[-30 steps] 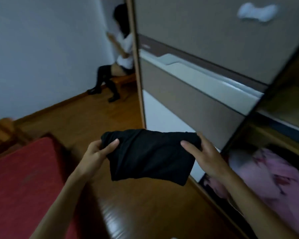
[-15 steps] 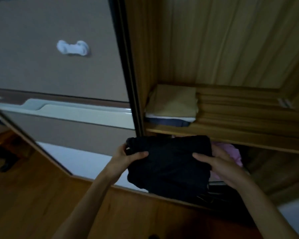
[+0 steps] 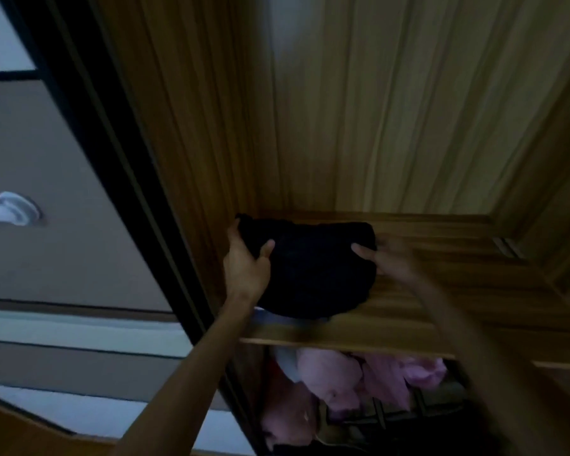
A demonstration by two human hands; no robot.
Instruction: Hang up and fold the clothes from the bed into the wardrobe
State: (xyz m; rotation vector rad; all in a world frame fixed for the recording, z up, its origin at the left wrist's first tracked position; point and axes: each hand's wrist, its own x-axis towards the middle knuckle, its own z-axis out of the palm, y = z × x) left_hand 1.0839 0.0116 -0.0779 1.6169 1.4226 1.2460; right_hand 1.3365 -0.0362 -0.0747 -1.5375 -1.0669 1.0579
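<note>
A: Where was the black garment (image 3: 313,268)?
B: On the wardrobe shelf (image 3: 408,324), left end, right by the side wall, w/ a pale folded edge under it.
A: Grips?
B: L grip (image 3: 247,258) held its far-left corner, thumb curled over the top. R grip (image 3: 385,261) was blurred: thumb on the cloth's right side, couldn't tell if it gripped.
A: Below?
B: Pink clothes (image 3: 359,380), compartment under the shelf.

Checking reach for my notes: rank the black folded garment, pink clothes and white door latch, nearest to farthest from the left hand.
1. black folded garment, in the left hand grip.
2. pink clothes, below the shelf.
3. white door latch, far left.
</note>
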